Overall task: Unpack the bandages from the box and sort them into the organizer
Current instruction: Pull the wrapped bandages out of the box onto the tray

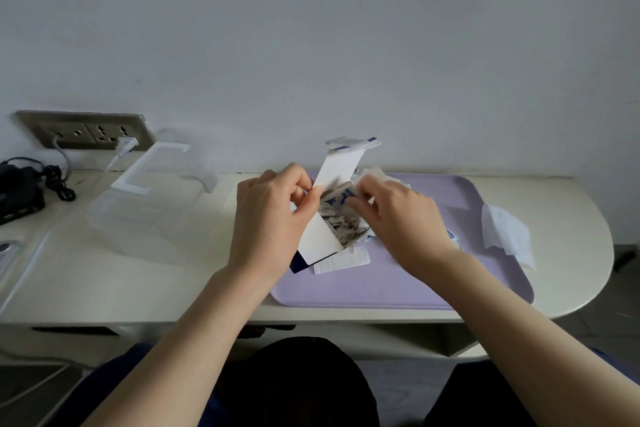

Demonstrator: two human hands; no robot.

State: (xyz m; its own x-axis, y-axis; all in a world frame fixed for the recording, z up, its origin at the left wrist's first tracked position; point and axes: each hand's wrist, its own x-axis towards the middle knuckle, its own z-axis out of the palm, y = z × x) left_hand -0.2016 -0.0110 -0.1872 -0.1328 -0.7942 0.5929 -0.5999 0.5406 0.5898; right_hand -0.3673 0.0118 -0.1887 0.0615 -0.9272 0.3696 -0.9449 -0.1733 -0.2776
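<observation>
We record a cream table (pixel 173 270) set against a pale wall. A lavender tray (pixel 381 288) lies on its right half. A clear plastic organizer (pixel 145 204) with a white handle stands on the left half, well apart from the tray. We cannot make out its compartments through the glare.

The bandage box (pixel 320 239), white with blue print, is held tilted above the tray's near-left part. Its long lid flap is open and stands up toward the wall. The left grip (pixel 266 218) is closed round the box's left side, with the thumb at the edge of the opening. The right grip (pixel 398 215) has its fingertips curled into the open mouth, pinching the packed bandages (pixel 341 218). Blur hides the exact contact.

A flat wrapped dressing (pixel 346 262) lies on the tray just under the box. A crumpled white tissue (pixel 505 236) sits at the tray's right edge.

Our judgement is that unpacking is in hand and sorting has not begun. No bandage is visible in the organizer. The next move calls for drawing the bunch clear of the box while the left grip holds it steady. The bandages must then be carried left across the table to the organizer. A loose pinch risks spilling wrappers onto the tray.
</observation>
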